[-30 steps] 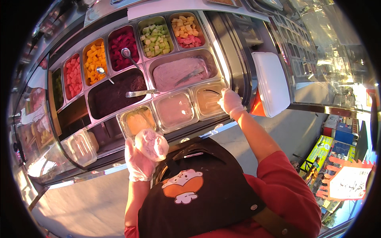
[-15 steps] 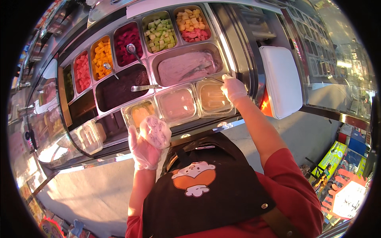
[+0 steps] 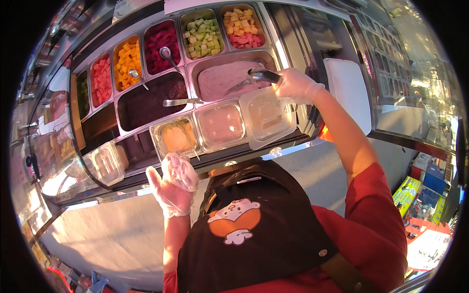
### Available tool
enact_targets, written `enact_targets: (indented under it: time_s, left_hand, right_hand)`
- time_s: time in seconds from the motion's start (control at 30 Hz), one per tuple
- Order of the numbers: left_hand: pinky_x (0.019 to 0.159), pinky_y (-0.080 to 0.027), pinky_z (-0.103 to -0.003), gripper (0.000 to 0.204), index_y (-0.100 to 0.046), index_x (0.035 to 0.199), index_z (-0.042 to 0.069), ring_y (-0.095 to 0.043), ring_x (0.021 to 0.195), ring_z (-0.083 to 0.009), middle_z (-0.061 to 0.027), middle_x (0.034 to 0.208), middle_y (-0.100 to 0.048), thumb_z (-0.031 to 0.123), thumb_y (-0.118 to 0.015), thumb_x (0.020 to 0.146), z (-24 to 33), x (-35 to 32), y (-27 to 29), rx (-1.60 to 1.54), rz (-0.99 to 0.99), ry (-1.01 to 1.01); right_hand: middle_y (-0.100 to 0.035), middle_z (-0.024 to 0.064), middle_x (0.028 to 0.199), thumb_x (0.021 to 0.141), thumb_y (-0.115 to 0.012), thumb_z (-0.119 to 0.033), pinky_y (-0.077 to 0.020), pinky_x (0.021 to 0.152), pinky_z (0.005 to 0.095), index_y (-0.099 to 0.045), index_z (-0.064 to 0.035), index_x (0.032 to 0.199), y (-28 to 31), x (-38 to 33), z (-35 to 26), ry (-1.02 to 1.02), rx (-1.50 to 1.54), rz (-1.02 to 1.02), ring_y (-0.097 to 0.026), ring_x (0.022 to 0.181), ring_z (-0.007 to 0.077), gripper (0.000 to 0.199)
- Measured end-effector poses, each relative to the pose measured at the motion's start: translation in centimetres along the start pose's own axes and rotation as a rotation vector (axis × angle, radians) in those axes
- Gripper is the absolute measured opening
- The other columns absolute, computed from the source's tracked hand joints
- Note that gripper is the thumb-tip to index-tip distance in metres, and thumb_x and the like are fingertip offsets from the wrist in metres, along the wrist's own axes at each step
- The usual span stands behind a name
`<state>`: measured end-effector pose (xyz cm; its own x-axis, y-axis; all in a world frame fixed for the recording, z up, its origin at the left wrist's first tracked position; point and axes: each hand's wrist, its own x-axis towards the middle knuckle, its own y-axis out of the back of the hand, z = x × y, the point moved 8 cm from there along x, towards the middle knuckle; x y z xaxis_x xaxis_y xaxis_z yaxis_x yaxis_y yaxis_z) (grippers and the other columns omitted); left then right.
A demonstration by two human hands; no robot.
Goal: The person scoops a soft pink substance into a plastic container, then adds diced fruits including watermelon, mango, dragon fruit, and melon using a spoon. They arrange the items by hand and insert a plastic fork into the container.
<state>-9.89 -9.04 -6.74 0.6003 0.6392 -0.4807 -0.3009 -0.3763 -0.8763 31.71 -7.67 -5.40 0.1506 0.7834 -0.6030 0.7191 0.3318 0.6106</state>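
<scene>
A food counter (image 3: 255,156) set with metal pans stands over a grey floor (image 3: 112,229). Nearest is the person's black apron (image 3: 273,219). Just beyond it, the gloved left hand (image 3: 172,196) supports a pale purple lump (image 3: 180,172), thumb spread away; its other fingers are mostly behind the lump, so I cannot tell how far they curl. The lump is just beside a clear tub (image 3: 176,139) of orange food. Farther right, the gloved right hand (image 3: 298,87) has its fingers closed around a dark, shiny tool (image 3: 264,74) over a pan of purple paste (image 3: 224,80); whether the tool touches the paste I cannot tell. A cloudy lid (image 3: 268,119) lies just below that hand. The farthest row holds orange cubes (image 3: 127,63) and green cubes (image 3: 201,36).
</scene>
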Motion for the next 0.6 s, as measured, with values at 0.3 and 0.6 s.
enact_targets:
  time_s: [0.3,0.6]
  left_hand:
    - [0.107,-0.053,-0.045,0.066,-0.065,0.134,0.002,-0.062,0.129,-0.0308,-0.0132,0.137,-0.068,0.057,-0.062,0.099,1.1,-0.1,0.1,0.024,-0.006,0.009]
    - [0.109,-0.05,-0.048,0.063,-0.066,0.132,0.004,-0.059,0.131,-0.0325,-0.0142,0.14,-0.065,0.056,-0.064,0.098,0.7,0.6,-1.0,-0.041,-0.025,0.038]
  right_hand:
    - [-0.074,0.0231,0.098,0.082,-0.067,-0.016,-0.0574,0.087,0.0456,-0.074,-0.002,0.105,-12.0,8.1,-5.9,0.064,-0.26,0.018,-0.073,0.099,0.0378,0.028]
    - [-0.068,0.0237,0.092,0.091,-0.067,-0.018,-0.0538,0.078,0.0449,-0.061,0.0016,0.098,-12.5,1.8,-3.8,0.273,0.16,0.424,-0.068,0.087,0.0401,0.022]
